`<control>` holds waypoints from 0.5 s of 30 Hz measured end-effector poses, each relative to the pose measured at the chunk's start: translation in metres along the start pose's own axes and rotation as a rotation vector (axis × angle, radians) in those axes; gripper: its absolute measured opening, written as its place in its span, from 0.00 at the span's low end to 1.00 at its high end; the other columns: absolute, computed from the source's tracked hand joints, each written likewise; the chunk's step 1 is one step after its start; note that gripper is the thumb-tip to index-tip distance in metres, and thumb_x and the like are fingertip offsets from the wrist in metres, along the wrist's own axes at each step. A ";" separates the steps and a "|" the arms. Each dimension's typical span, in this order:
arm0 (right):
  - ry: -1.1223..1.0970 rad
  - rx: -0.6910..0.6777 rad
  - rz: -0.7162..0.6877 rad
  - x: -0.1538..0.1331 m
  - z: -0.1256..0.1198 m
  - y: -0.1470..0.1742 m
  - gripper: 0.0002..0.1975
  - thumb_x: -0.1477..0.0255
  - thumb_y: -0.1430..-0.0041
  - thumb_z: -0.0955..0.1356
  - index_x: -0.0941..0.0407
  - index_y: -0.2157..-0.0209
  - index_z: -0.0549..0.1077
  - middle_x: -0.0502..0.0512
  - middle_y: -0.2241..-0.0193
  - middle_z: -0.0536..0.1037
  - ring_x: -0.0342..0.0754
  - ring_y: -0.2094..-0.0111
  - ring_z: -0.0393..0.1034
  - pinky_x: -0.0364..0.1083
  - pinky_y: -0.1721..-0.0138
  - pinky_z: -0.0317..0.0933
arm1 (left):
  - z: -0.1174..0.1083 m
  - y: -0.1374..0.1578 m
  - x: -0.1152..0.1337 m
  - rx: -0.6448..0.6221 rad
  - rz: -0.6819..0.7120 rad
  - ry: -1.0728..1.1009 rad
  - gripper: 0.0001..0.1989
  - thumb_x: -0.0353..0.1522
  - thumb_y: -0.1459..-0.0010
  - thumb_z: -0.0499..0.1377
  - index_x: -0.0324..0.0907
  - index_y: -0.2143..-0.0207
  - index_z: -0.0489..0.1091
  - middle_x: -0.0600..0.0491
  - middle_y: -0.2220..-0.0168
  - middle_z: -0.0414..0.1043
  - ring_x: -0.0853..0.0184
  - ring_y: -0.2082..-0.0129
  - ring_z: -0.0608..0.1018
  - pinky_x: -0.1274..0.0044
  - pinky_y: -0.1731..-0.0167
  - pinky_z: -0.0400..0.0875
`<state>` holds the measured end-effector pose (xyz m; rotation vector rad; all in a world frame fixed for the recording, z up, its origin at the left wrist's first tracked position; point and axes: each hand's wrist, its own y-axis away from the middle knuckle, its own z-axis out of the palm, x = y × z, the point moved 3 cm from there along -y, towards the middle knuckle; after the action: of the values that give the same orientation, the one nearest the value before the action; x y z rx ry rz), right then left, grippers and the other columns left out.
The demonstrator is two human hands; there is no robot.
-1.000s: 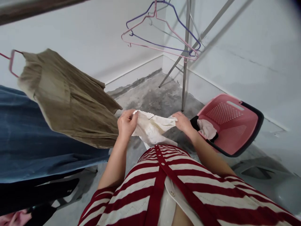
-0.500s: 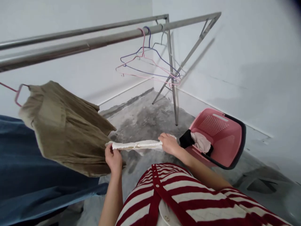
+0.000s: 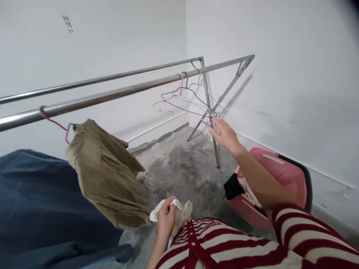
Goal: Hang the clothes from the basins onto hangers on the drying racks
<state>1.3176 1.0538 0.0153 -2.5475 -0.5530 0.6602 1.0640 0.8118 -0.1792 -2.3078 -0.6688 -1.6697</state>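
A small white garment [image 3: 183, 213] with a textured edge hangs bunched from my left hand [image 3: 166, 216], whose fingers are closed round it, low in front of the striped top. My right hand [image 3: 226, 137] is raised towards the rack, thumb and fingers apart, with nothing held. Its fingertips are beside the lower right corner of a pink wire hanger [image 3: 181, 89]; whether they touch it I cannot tell. Right behind this hanger are a blue hanger [image 3: 187, 80] and a pale grey one [image 3: 199, 77], all hooked on the front rail and bare.
The metal drying rack [image 3: 112, 96] runs across the view. At left hang an olive shirt [image 3: 109, 183] on a dark pink hanger [image 3: 56, 122] and a dark blue garment [image 3: 42, 201]. A pink basket [image 3: 297, 179] with black cloth [image 3: 233, 186] and pale cloth stands at right.
My right hand has let go of the white garment and moved up to the hangers. The stretched garment now hangs bunched in my left hand. The view has tilted up.
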 end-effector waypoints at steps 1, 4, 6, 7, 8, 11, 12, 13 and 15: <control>0.015 0.061 -0.016 -0.004 -0.004 -0.013 0.24 0.67 0.39 0.60 0.60 0.43 0.62 0.65 0.49 0.67 0.57 0.47 0.61 0.53 0.48 0.57 | -0.001 0.002 -0.001 0.010 -0.006 -0.001 0.17 0.41 0.54 0.56 0.41 0.66 0.76 0.47 0.63 0.79 0.58 0.60 0.79 0.67 0.54 0.71; 0.061 0.083 -0.039 -0.017 -0.003 -0.045 0.23 0.68 0.41 0.61 0.61 0.45 0.63 0.66 0.51 0.68 0.58 0.49 0.62 0.53 0.50 0.58 | -0.012 0.006 -0.003 0.063 -0.011 -0.010 0.17 0.41 0.55 0.55 0.41 0.67 0.76 0.47 0.64 0.79 0.57 0.61 0.79 0.66 0.56 0.72; 0.082 0.058 -0.031 -0.024 0.003 -0.063 0.24 0.68 0.41 0.62 0.62 0.44 0.62 0.67 0.50 0.68 0.58 0.49 0.62 0.54 0.51 0.59 | -0.022 0.008 -0.005 0.102 -0.018 -0.028 0.18 0.42 0.55 0.56 0.41 0.67 0.76 0.47 0.64 0.79 0.56 0.61 0.79 0.67 0.57 0.72; 0.085 0.049 -0.023 -0.026 0.008 -0.073 0.25 0.68 0.42 0.62 0.61 0.44 0.61 0.67 0.49 0.67 0.59 0.49 0.62 0.54 0.51 0.59 | -0.027 0.010 -0.006 0.116 -0.023 -0.040 0.18 0.42 0.55 0.56 0.41 0.67 0.76 0.48 0.64 0.79 0.57 0.62 0.79 0.67 0.57 0.72; 0.076 0.042 -0.014 -0.028 0.013 -0.083 0.25 0.68 0.42 0.63 0.61 0.44 0.61 0.68 0.48 0.66 0.59 0.50 0.62 0.55 0.51 0.58 | -0.030 0.011 -0.007 0.124 -0.028 -0.051 0.18 0.42 0.55 0.56 0.42 0.67 0.76 0.48 0.65 0.79 0.57 0.62 0.79 0.68 0.57 0.72; -0.096 -0.014 0.060 -0.028 0.035 -0.110 0.26 0.71 0.46 0.65 0.62 0.45 0.62 0.67 0.52 0.70 0.55 0.54 0.66 0.52 0.54 0.59 | -0.033 0.014 -0.009 0.120 -0.040 -0.059 0.18 0.43 0.56 0.56 0.42 0.68 0.76 0.49 0.66 0.79 0.58 0.63 0.79 0.70 0.59 0.72; -0.186 -0.045 0.098 -0.028 0.042 -0.117 0.24 0.71 0.47 0.65 0.63 0.47 0.65 0.65 0.57 0.73 0.53 0.58 0.68 0.50 0.56 0.60 | -0.032 0.015 -0.009 0.113 -0.041 -0.051 0.18 0.43 0.56 0.56 0.41 0.68 0.76 0.49 0.66 0.79 0.58 0.63 0.79 0.71 0.60 0.73; -0.266 -0.076 0.130 -0.028 0.049 -0.123 0.21 0.72 0.46 0.64 0.63 0.50 0.67 0.62 0.63 0.75 0.50 0.63 0.68 0.48 0.59 0.61 | -0.030 0.016 -0.008 0.105 -0.040 -0.043 0.18 0.43 0.56 0.56 0.41 0.68 0.76 0.48 0.67 0.79 0.59 0.64 0.79 0.71 0.61 0.73; -0.400 -0.085 0.174 -0.030 0.057 -0.131 0.15 0.71 0.44 0.62 0.63 0.58 0.71 0.55 0.73 0.74 0.44 0.72 0.67 0.44 0.65 0.61 | -0.026 0.016 -0.006 0.091 -0.042 -0.030 0.19 0.43 0.56 0.56 0.39 0.68 0.76 0.48 0.68 0.79 0.59 0.65 0.79 0.71 0.62 0.73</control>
<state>1.2284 1.1655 0.0478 -2.5712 -0.4983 1.2494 1.0478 0.7853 -0.1743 -2.2746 -0.7872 -1.5910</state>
